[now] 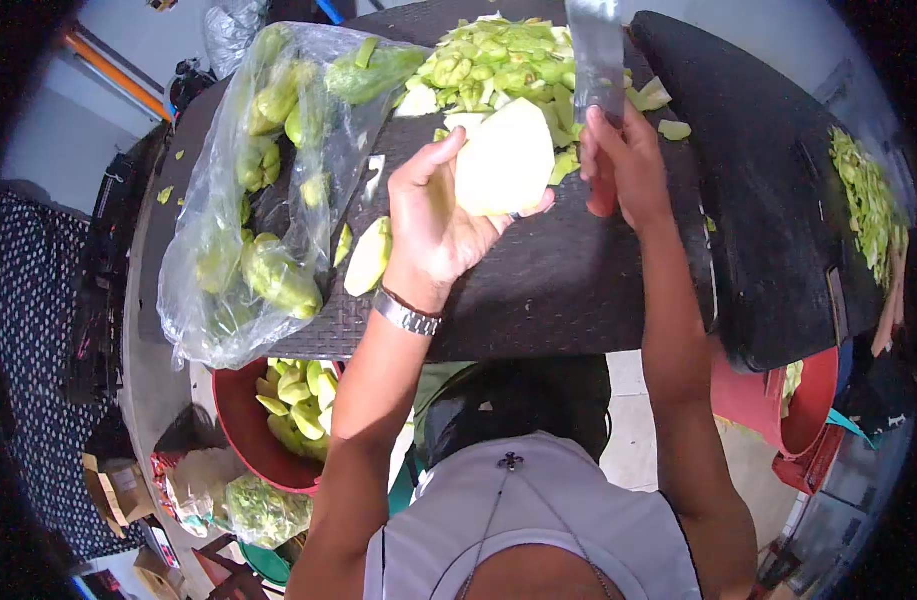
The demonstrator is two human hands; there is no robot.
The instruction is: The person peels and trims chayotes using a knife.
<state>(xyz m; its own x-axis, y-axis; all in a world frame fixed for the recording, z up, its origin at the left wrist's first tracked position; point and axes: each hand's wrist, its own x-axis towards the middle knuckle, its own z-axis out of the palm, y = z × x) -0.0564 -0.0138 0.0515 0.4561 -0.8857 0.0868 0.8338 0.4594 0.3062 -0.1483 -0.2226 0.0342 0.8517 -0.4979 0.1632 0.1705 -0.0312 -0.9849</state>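
"What's in each hand?"
"Left hand (pixel 433 220) cradles one peeled vegetable (pixel 506 158) above the table (pixel 548 300); right hand (pixel 628 170) grips one knife (pixel 598 65)."
"Nearby?"
"One clear bag (pixel 193 300), one peelings heap (pixel 498 60); below, two red buckets (pixel 240 425)."

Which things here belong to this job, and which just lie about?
Likely in the job:
peeled vegetable, in left hand
knife, in right hand
peelings pile
bag of green vegetables
left red bucket

Likely lying about:
cardboard box
orange bar
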